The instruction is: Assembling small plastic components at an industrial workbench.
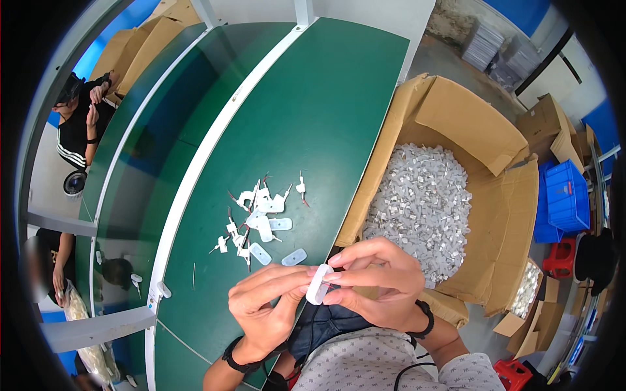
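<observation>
Between my two hands, just over the table's near edge, is a small white oval plastic housing (317,285), tilted on its side. My left hand (268,301) pinches it from the left, fingertips along its edge. From the right, the thumb and fingers of my right hand (381,283) press on it too; whatever lies under the fingertips is hidden. Beyond my hands, a loose pile of white plastic parts with thin dark and red wires (251,208) lies on the green table (293,104). Two pale bluish oval covers (294,257) rest closest to my hands.
A big open cardboard box (499,221) full of small white parts (420,208) stands against the table's right edge. A white metal rail (208,130) runs along the left. Two other people sit beyond it. Blue crates (566,195) and a red stool (559,259) are far right.
</observation>
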A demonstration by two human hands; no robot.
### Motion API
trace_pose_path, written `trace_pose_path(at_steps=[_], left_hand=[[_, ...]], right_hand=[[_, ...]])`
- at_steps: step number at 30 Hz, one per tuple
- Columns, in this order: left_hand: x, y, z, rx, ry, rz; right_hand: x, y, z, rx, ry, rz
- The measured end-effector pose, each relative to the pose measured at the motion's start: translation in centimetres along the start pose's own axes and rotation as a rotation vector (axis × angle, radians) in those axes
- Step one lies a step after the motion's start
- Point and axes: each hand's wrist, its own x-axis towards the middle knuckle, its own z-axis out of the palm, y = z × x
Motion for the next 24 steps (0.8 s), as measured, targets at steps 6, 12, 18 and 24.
trace_pose_path(at_steps=[6, 12, 18, 24], left_hand=[[0.1, 0.2, -0.2, 0.065, -0.055, -0.021], [0.0, -0.1, -0.4, 0.034, -0.111, -0.080], [0.1, 0.1, -0.5, -0.016, -0.165, -0.136], [-0.5, -0.9, -0.7, -0.147, -0.098, -0.238]], right_hand=[[0.2, 0.0, 0.0, -0.007, 0.039, -0.017], [0.9, -0.4, -0.4, -0.042, -0.039, 0.012], [0.8, -0.1, -0.7, 0.094, -0.103, 0.050], [0.4, 0.7, -1.5, 0.437, 0.078, 0.330]])
